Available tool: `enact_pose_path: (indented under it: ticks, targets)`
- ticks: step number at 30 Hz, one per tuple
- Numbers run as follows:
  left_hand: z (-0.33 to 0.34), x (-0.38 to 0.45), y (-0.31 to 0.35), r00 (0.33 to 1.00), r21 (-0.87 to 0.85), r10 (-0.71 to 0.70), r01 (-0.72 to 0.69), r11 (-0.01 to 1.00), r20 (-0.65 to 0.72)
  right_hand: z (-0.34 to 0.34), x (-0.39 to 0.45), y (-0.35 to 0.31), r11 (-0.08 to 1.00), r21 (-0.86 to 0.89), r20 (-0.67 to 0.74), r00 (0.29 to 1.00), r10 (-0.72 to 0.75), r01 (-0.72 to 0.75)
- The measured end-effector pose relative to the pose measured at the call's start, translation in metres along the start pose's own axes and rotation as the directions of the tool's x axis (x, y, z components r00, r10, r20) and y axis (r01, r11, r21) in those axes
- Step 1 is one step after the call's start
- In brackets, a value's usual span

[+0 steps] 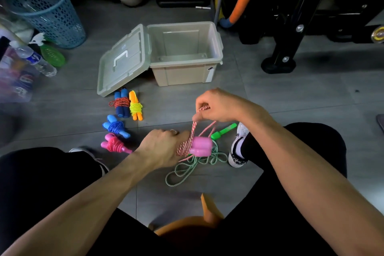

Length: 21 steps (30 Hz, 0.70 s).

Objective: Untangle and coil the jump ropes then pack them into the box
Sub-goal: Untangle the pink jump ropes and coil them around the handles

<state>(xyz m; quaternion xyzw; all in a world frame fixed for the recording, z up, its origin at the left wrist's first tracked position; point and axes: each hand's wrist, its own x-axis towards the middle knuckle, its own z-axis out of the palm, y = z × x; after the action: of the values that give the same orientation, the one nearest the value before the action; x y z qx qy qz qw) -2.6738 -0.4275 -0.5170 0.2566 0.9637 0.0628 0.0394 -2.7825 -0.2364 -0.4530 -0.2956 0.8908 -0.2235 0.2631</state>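
My left hand (pixel 161 145) grips the two pink handles (pixel 200 147) of a red-and-white jump rope, with rope turns wound around them. My right hand (pixel 218 106) pinches the same rope (pixel 193 129) above, holding a strand taut. Under them a green rope (pixel 187 169) lies loose on the floor with its green handle (pixel 223 131). Several coiled ropes lie to the left: blue handles with red rope (pixel 120 103), orange with yellow (pixel 135 106), blue (pixel 115 126), and pink (pixel 113 144). The beige box (pixel 185 72) stands open with nothing inside, its lid (pixel 122 61) leaning on its left side.
A blue mesh basket (pixel 47 12) stands at the far left with a water bottle (pixel 34 58) and a green spray bottle (pixel 52 54) near it. Black equipment legs (pixel 278 56) stand at the right. My white shoe (pixel 238 145) is beside the green rope.
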Motion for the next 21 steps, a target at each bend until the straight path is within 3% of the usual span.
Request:
enact_pose_path:
  ticks: [2, 4, 5, 7, 10, 12, 15, 18, 21]
  targets:
    - [-0.001, -0.005, -0.005, 0.979, -0.046, 0.178, -0.183, 0.982, -0.104, -0.005, 0.003, 0.015, 0.995, 0.101, -0.025, 0.999, 0.030, -0.027]
    - [-0.001, -0.009, -0.005, 0.965, -0.114, 0.214, -0.233, 0.966, -0.152, -0.001, 0.005, 0.027, 0.980, 0.197, -0.022, 0.999, 0.042, -0.037]
    - [-0.002, -0.011, -0.004, 0.968, -0.188, 0.169, -0.203, 0.961, -0.184, 0.002, 0.005, 0.032, 0.973, 0.226, -0.010, 0.999, 0.047, -0.044]
    - [-0.008, -0.011, 0.000, 0.962, -0.416, -0.089, -0.028, 0.909, -0.259, 0.010, 0.002, 0.039, 0.951, 0.305, -0.007, 0.998, 0.057, -0.052]
    - [-0.018, -0.004, 0.003, 0.832, -0.745, -0.519, 0.218, 0.630, -0.196, 0.018, -0.006, 0.040, 0.902, 0.431, -0.054, 0.997, 0.046, -0.018]
    - [-0.022, -0.001, 0.006, 0.785, -0.851, -0.598, 0.198, 0.487, -0.160, 0.025, -0.008, 0.040, 0.910, 0.413, -0.022, 0.998, 0.055, -0.041]
    - [-0.023, 0.005, 0.008, 0.765, -0.922, -0.630, 0.136, 0.362, -0.135, 0.035, -0.007, 0.044, 0.911, 0.401, 0.017, 0.996, 0.093, -0.092]
    - [-0.022, 0.009, 0.006, 0.692, -0.909, -0.721, 0.269, 0.319, -0.048, 0.043, -0.006, 0.043, 0.917, 0.386, 0.029, 0.995, 0.099, -0.102]
    - [-0.017, 0.011, 0.002, 0.631, -0.844, -0.775, 0.422, 0.332, 0.011, 0.049, -0.007, 0.028, 0.973, 0.213, 0.094, 0.993, 0.068, -0.087]
